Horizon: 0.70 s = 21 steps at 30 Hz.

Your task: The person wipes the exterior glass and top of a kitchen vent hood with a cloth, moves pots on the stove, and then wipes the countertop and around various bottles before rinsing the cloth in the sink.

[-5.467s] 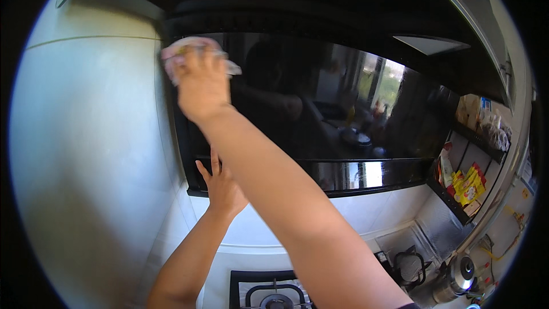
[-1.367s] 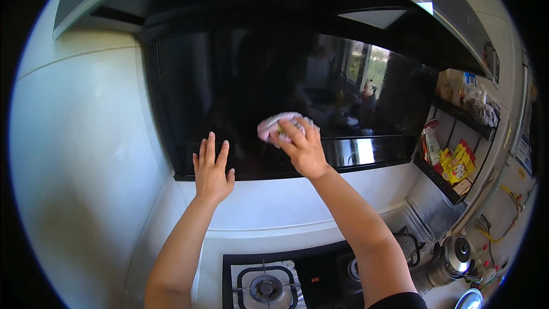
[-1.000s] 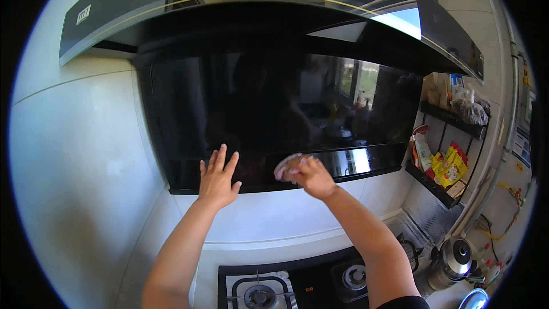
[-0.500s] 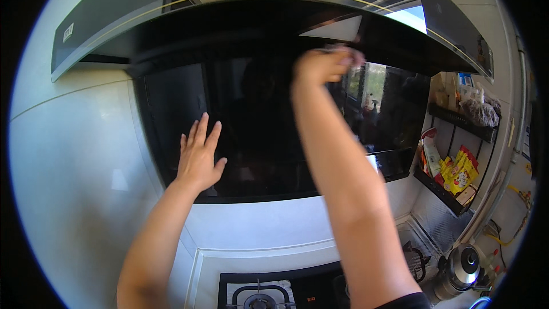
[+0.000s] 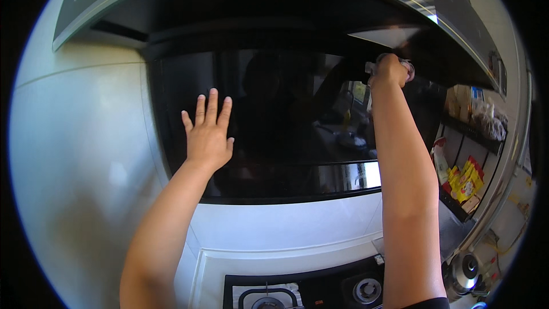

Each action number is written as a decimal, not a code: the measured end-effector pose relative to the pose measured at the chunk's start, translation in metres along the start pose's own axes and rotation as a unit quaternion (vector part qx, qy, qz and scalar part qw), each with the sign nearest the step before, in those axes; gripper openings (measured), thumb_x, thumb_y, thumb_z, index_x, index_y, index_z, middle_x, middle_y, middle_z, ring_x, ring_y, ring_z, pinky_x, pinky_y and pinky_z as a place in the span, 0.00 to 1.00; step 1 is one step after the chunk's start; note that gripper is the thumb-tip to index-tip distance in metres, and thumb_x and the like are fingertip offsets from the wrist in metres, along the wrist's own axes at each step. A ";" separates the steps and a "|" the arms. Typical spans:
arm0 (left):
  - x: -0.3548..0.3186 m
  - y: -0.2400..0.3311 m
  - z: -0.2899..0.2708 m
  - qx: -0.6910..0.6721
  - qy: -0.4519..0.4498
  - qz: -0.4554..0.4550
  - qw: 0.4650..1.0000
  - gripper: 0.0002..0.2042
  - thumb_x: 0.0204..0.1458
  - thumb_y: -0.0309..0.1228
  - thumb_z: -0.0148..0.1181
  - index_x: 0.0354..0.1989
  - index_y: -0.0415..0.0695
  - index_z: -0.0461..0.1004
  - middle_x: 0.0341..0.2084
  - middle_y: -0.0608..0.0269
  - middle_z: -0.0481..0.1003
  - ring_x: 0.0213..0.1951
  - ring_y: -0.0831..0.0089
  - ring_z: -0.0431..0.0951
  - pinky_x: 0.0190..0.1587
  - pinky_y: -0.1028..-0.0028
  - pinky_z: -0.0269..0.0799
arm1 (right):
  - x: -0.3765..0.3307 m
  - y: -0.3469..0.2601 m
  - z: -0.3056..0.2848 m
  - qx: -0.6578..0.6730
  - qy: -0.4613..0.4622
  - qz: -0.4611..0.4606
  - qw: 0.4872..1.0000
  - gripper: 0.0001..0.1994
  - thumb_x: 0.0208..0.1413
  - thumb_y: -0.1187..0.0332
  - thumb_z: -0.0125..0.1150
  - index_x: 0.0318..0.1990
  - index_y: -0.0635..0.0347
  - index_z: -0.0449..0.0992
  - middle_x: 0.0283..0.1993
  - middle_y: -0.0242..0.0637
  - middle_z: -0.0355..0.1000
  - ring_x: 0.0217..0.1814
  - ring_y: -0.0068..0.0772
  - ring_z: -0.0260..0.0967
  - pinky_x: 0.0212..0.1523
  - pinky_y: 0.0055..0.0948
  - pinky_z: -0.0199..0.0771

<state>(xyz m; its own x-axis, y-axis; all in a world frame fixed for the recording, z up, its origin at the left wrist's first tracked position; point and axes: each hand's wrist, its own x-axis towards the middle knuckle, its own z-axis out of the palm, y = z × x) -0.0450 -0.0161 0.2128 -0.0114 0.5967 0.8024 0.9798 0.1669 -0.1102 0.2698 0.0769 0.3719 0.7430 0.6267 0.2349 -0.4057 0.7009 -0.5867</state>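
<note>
A glossy black range hood panel [image 5: 274,131] fills the middle of the view. My left hand [image 5: 207,131] lies flat on its left part with fingers spread. My right hand [image 5: 390,71] is raised to the panel's upper right, closed around a small pinkish-white cloth [image 5: 405,64] pressed against the glass. Most of the cloth is hidden by my fingers.
A white tiled wall [image 5: 80,154] runs down the left. A black gas hob with two burners [image 5: 320,292] lies below. Shelves with yellow packets [image 5: 466,174] stand at the right, and a metal kettle [image 5: 466,266] sits at the lower right.
My right hand with the cloth went from the panel's lower middle up to its top, then further right. My left hand stayed flat on the glass.
</note>
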 end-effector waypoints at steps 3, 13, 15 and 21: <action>-0.003 -0.001 0.002 -0.022 0.005 0.024 0.999 0.42 0.47 0.36 0.65 0.70 0.53 0.47 0.71 0.55 0.37 0.72 0.55 0.38 0.66 0.40 0.36 | -0.002 0.032 0.037 -0.206 0.040 -0.108 0.972 0.31 0.49 0.65 0.60 0.61 0.62 0.59 0.59 0.55 0.59 0.55 0.54 0.65 0.53 0.43 0.68; -0.032 -0.040 0.061 -0.030 0.226 0.156 0.961 0.28 0.54 0.43 0.53 0.63 0.45 0.62 0.66 0.49 0.55 0.66 0.51 0.54 0.64 0.42 0.47 | -0.348 0.105 0.122 0.022 -0.278 0.025 0.960 0.24 0.60 0.67 0.47 0.62 0.67 0.56 0.59 0.61 0.57 0.57 0.62 0.58 0.60 0.46 0.62; -0.037 -0.044 0.050 0.004 0.204 0.179 0.963 0.29 0.55 0.43 0.52 0.64 0.44 0.60 0.65 0.47 0.56 0.65 0.51 0.56 0.64 0.41 0.47 | -0.342 0.151 0.132 -0.353 -0.407 -0.437 0.720 0.19 0.60 0.65 0.46 0.57 0.61 0.68 0.55 0.50 0.62 0.56 0.51 0.59 0.56 0.46 0.64; -0.046 -0.025 0.015 -0.029 -0.025 0.017 0.999 0.37 0.44 0.35 0.65 0.65 0.49 0.58 0.69 0.50 0.44 0.69 0.50 0.44 0.63 0.35 0.39 | -0.237 0.103 0.087 -0.405 -0.350 -0.725 0.432 0.12 0.53 0.64 0.55 0.42 0.50 0.80 0.52 0.35 0.65 0.54 0.38 0.60 0.51 0.38 0.64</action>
<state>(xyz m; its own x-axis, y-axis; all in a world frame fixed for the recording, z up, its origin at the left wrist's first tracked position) -0.0721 -0.0362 0.1698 0.0134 0.6394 0.7687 0.9896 0.1016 -0.1018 0.0059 0.0307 0.3231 -0.5562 -0.1242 0.8217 0.7472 0.3580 0.5599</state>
